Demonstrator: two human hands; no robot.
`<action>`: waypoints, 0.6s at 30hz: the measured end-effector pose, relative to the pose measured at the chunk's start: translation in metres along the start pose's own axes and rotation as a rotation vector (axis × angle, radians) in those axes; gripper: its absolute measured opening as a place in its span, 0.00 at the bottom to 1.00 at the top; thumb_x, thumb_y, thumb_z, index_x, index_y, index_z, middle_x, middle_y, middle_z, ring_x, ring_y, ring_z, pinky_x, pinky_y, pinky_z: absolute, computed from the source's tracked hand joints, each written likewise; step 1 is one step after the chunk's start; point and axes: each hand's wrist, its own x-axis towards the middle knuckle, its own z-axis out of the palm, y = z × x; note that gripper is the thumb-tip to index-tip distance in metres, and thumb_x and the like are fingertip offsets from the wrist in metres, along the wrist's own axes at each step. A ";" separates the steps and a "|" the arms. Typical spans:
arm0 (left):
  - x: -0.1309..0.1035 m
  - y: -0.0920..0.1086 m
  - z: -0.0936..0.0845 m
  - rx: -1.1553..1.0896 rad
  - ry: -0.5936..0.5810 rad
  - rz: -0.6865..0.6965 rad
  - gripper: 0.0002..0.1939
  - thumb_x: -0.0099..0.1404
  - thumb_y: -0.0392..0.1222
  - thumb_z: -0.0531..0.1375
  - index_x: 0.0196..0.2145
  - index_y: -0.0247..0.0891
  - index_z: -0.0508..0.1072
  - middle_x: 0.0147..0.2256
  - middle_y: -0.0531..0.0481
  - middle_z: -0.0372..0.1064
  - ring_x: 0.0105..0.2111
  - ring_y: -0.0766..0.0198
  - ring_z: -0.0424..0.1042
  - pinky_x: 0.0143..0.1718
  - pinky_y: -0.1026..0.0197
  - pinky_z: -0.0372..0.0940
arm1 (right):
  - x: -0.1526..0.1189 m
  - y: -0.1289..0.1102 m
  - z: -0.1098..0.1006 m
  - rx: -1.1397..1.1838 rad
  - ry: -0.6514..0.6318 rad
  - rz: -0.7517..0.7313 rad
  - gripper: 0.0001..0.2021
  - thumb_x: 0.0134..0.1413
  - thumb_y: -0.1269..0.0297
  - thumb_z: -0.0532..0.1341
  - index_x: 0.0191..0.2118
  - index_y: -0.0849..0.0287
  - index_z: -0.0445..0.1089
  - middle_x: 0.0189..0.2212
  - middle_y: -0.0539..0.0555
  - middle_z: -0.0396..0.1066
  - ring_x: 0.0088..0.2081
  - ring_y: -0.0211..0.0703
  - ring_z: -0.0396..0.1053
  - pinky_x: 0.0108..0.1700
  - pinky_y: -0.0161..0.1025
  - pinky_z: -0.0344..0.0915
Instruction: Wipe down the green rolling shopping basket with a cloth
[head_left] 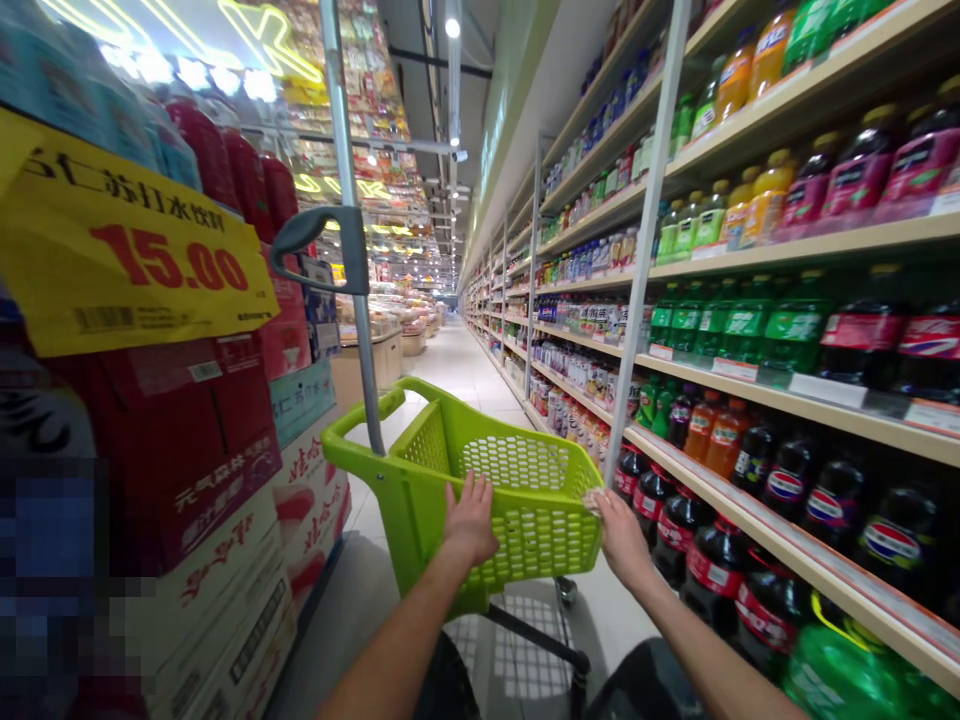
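On the tiled floor [450, 365], between its boxed left edge and shelved right edge, stands a green shopping cart [420, 500]. Left hand [471, 525]: fingers spread and slightly bent, against the perforated near side wall, gripping nothing visible. Right hand [626, 535]: fingers closed on a crumpled pale wad [592, 500], cloth or paper, pressed to the rim at the basket's far-right corner. Progress, judged: contact at this corner is under way; extent done or left on the remaining surfaces cannot be told. Material: smooth, glossy, apparently plastic; rounded rim, oval-slotted walls. A metal pole [349, 150] with a hooked grey grip [300, 240] rises beside the handle. Farther off: printed cartons [217, 580] left, ribbed plastic bottles [810, 320] on pale shelves [750, 490] right, receding down the aisle.
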 end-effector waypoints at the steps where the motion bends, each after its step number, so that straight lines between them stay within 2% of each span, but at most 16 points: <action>1: 0.000 0.003 0.001 -0.005 -0.003 0.004 0.43 0.47 0.43 0.54 0.60 0.33 0.45 0.63 0.46 0.34 0.62 0.52 0.30 0.58 0.37 0.30 | 0.001 -0.003 0.002 0.006 0.015 -0.003 0.21 0.45 0.79 0.48 0.45 0.63 0.68 0.47 0.61 0.66 0.51 0.48 0.61 0.52 0.48 0.60; 3: 0.001 0.009 0.003 -0.015 -0.003 0.013 0.43 0.47 0.44 0.54 0.60 0.31 0.45 0.63 0.46 0.34 0.62 0.52 0.29 0.58 0.37 0.30 | 0.006 -0.026 0.011 0.040 0.039 -0.026 0.22 0.44 0.81 0.46 0.44 0.65 0.69 0.47 0.62 0.66 0.51 0.48 0.61 0.52 0.48 0.59; 6: 0.001 0.020 0.002 -0.040 -0.002 0.032 0.43 0.48 0.46 0.54 0.60 0.31 0.45 0.63 0.46 0.34 0.62 0.53 0.28 0.58 0.37 0.31 | 0.015 -0.072 0.024 0.135 0.023 -0.134 0.25 0.42 0.83 0.46 0.45 0.63 0.69 0.48 0.60 0.66 0.52 0.46 0.60 0.54 0.47 0.57; 8: -0.001 0.024 0.001 -0.060 -0.009 0.069 0.43 0.48 0.47 0.54 0.60 0.33 0.46 0.62 0.47 0.35 0.62 0.53 0.29 0.58 0.37 0.31 | 0.021 -0.089 0.028 0.163 -0.003 -0.188 0.27 0.41 0.83 0.47 0.47 0.60 0.68 0.49 0.58 0.65 0.52 0.45 0.60 0.53 0.46 0.58; 11: -0.008 0.014 -0.004 -0.076 0.014 0.116 0.41 0.49 0.47 0.53 0.60 0.36 0.48 0.62 0.49 0.37 0.62 0.53 0.33 0.59 0.39 0.32 | 0.025 -0.077 0.025 0.121 -0.043 -0.161 0.27 0.41 0.83 0.47 0.46 0.59 0.68 0.47 0.58 0.67 0.49 0.45 0.63 0.50 0.44 0.60; 13: -0.014 -0.006 -0.008 -0.047 0.114 0.048 0.39 0.50 0.44 0.52 0.60 0.34 0.47 0.62 0.48 0.37 0.62 0.54 0.34 0.60 0.42 0.34 | 0.027 -0.055 0.020 0.093 -0.070 -0.129 0.26 0.41 0.83 0.47 0.45 0.58 0.69 0.46 0.57 0.68 0.47 0.45 0.65 0.49 0.43 0.62; 15: -0.021 -0.029 -0.014 0.028 0.261 -0.051 0.37 0.52 0.40 0.50 0.60 0.32 0.48 0.62 0.45 0.36 0.62 0.55 0.34 0.60 0.45 0.36 | 0.029 -0.039 0.016 0.081 -0.079 -0.096 0.26 0.42 0.83 0.47 0.45 0.58 0.70 0.45 0.57 0.69 0.47 0.45 0.65 0.48 0.42 0.61; 17: -0.025 -0.047 -0.021 0.104 0.354 -0.060 0.33 0.54 0.37 0.49 0.59 0.34 0.50 0.61 0.44 0.42 0.62 0.54 0.36 0.60 0.43 0.33 | 0.034 -0.041 0.016 0.080 -0.064 -0.043 0.25 0.42 0.83 0.47 0.44 0.60 0.70 0.45 0.59 0.68 0.48 0.46 0.65 0.49 0.43 0.61; 18: -0.025 -0.052 -0.024 0.125 0.373 -0.052 0.32 0.54 0.36 0.49 0.58 0.35 0.52 0.60 0.44 0.46 0.61 0.54 0.39 0.59 0.42 0.32 | 0.037 -0.050 0.018 0.091 -0.053 -0.020 0.25 0.42 0.83 0.47 0.44 0.61 0.70 0.45 0.60 0.68 0.48 0.46 0.65 0.50 0.44 0.60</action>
